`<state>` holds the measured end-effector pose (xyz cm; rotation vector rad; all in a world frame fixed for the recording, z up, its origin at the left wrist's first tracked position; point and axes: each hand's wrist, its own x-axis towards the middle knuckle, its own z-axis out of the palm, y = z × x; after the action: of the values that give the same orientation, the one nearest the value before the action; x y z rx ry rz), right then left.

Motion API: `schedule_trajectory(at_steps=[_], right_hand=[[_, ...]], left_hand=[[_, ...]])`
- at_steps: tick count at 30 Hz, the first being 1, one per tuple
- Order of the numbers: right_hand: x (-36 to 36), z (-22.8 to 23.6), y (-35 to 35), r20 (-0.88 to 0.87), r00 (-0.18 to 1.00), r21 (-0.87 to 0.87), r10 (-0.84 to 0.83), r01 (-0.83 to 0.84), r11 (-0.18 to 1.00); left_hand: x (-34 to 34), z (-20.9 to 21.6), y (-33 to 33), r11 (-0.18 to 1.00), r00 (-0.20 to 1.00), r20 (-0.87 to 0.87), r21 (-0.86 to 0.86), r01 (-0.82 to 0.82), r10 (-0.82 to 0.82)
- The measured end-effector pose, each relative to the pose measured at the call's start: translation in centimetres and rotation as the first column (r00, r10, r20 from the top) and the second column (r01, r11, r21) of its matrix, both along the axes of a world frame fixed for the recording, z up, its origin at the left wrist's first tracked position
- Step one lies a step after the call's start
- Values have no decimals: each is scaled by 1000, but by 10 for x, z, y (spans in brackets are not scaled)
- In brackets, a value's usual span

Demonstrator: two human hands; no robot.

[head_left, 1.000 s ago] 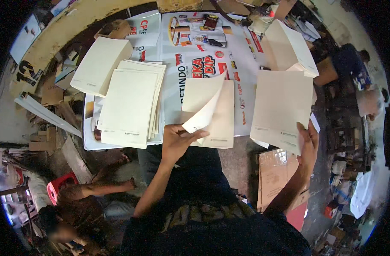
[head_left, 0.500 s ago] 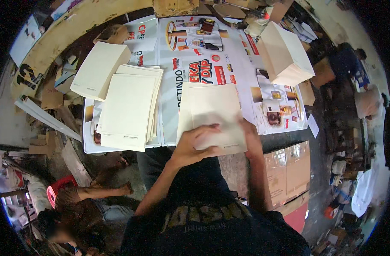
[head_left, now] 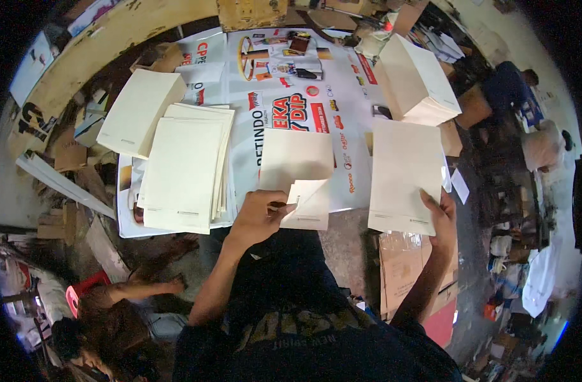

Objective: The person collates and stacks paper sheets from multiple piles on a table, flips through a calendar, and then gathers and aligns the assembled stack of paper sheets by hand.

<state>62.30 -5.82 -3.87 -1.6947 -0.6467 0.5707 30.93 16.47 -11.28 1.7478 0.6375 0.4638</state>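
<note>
My right hand (head_left: 442, 216) grips the lower right corner of a cream paper sheet (head_left: 405, 175), thumb on top, with the sheet partly past the table's near edge. Small print runs along its bottom. In front of me lies another cream sheet (head_left: 297, 149) on the table. My left hand (head_left: 262, 213) is closed at that sheet's lower left, pinching a lifted, curled corner of paper between thumb and fingers. To the left of it rests a loose, uneven pile of cream sheets (head_left: 181, 172). Whether these are single sheets or envelopes I cannot tell.
A neat stack of cream paper (head_left: 141, 108) stands at the far left, and a taller one (head_left: 418, 79) at the far right. A printed banner (head_left: 240, 95) covers the table. Below the right edge is a cardboard box (head_left: 402, 270). Another person (head_left: 106, 318) sits low at the left.
My right hand has moved right with a cream sheet, away from the middle. My left hand has shifted slightly left and now pinches a lifted paper corner.
</note>
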Motion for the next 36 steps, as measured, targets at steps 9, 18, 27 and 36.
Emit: schedule_trajectory(at_steps=[9, 18, 27, 36], right_hand=[[-1, 11, -3, -56, 995, 65, -82, 86, 994], [-77, -61, 68, 17, 978, 43, 209, -210, 977], [-103, -75, 96, -199, 917, -5, 345, -353, 936], [-137, -37, 96, -60, 837, 23, 543, -543, 839]], left_hand=[[3, 0, -12, 890, 936, 184, -407, -204, 299], [6, -19, -20, 836, 872, 401, -548, -17, 281], [14, 15, -18, 988, 916, 374, -1, -155, 144], [-30, 25, 6, 848, 833, 161, -46, -529, 528]])
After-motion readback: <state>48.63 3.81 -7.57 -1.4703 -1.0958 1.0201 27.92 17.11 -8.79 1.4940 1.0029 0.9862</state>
